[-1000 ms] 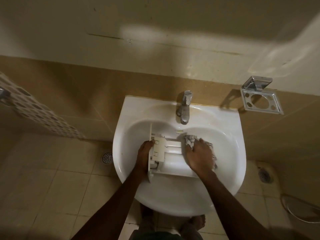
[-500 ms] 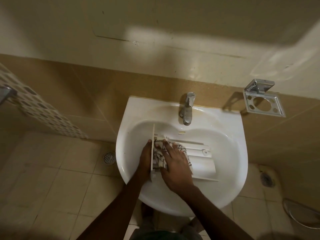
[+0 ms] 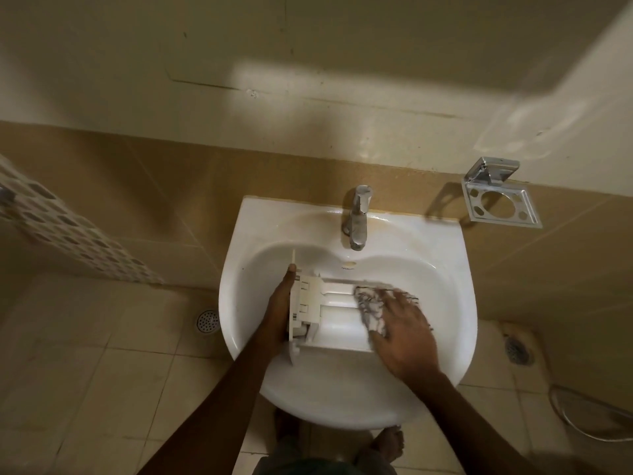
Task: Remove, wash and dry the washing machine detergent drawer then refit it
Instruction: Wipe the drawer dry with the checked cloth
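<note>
The white plastic detergent drawer (image 3: 329,317) lies across the bowl of the white sink (image 3: 445,255), its front panel at the left end and standing on edge. My left hand (image 3: 279,305) grips that front panel from the left side. My right hand (image 3: 400,329) presses a patterned grey-and-white cloth (image 3: 368,303) flat onto the drawer's right half, fingers spread over it. The drawer's right end is hidden under the hand and cloth.
A chrome tap (image 3: 357,221) stands at the back of the sink, no water seen running. A chrome holder (image 3: 500,197) hangs on the tiled wall at right. Floor drains (image 3: 207,322) lie left and right of the sink. My bare feet (image 3: 387,443) show below.
My right hand has slid the cloth from the drawer's left end, by the front panel, to its right half. The left hand keeps its grip on the front panel.
</note>
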